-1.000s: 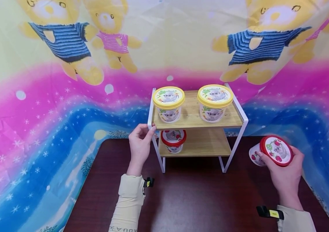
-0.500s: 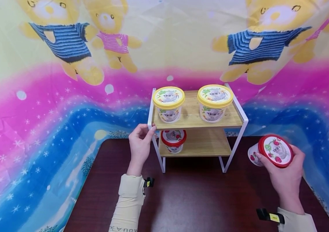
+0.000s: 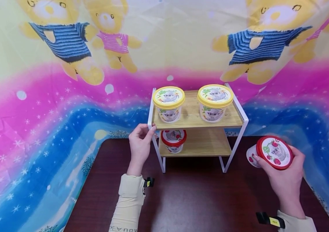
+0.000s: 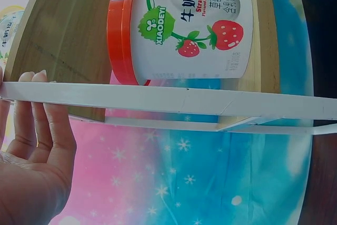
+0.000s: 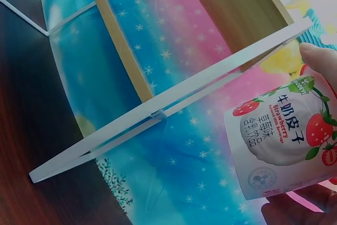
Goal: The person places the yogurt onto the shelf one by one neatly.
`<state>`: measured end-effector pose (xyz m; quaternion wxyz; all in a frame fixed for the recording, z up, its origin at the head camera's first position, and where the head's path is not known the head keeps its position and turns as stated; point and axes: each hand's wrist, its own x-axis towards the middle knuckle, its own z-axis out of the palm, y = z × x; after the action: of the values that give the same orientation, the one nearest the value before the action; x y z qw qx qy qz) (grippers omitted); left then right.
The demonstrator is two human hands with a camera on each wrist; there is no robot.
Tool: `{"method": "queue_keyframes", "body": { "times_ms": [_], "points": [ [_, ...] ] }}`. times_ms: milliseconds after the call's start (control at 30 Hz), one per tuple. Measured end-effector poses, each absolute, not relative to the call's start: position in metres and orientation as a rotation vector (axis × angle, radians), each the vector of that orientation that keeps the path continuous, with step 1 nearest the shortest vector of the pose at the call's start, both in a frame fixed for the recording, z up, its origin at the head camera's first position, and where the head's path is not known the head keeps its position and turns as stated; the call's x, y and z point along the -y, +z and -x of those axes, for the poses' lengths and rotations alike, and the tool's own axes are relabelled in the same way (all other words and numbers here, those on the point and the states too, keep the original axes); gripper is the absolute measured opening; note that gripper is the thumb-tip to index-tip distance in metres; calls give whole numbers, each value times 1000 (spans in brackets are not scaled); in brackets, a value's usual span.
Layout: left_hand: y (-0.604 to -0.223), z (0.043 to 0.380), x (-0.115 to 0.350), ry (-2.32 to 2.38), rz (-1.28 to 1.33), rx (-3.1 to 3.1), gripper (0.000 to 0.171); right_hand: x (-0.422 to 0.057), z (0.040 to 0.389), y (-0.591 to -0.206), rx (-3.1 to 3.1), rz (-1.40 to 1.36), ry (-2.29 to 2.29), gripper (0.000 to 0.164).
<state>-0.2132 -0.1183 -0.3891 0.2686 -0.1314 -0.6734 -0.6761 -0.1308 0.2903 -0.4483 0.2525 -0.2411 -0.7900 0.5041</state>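
Observation:
My left hand (image 3: pixel 139 145) grips the front left corner of a two-tier wooden shelf (image 3: pixel 192 124) with a white metal frame; in the left wrist view its fingers (image 4: pixel 55 122) curl round the white bar (image 4: pixel 158 98). My right hand (image 3: pixel 287 177) holds a red-lidded strawberry milk tub (image 3: pixel 274 153) to the right of the shelf, tilted with its lid toward the head camera. The right wrist view shows the tub's printed side (image 5: pixel 279 135) between thumb and fingers. Another red-lidded tub (image 3: pixel 173 140) stands on the lower tier, at the left.
On the upper tier stand two yellow-lidded tubs, one left (image 3: pixel 168 103) and one right (image 3: pixel 215 102). The shelf stands on a dark brown table (image 3: pixel 193 199). Behind hangs a colourful cloth (image 3: pixel 118 87) printed with teddy bears.
The tub in my right hand has shifted slightly left and tipped a little further, so its lid faces the head camera more. My left hand and the shelf have stayed put.

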Motion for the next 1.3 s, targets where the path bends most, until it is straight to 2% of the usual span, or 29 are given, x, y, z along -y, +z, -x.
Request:
{"method": "queue_keyframes", "body": {
  "times_ms": [500,1300],
  "points": [
    [-389,214,118,-1838,370,1792,11,-284,123,-442,2128,634,1336,91],
    [-387,214,116,-1852,358,1755,10,-271,114,-434,2109,410,1281,93]
  ]
}}
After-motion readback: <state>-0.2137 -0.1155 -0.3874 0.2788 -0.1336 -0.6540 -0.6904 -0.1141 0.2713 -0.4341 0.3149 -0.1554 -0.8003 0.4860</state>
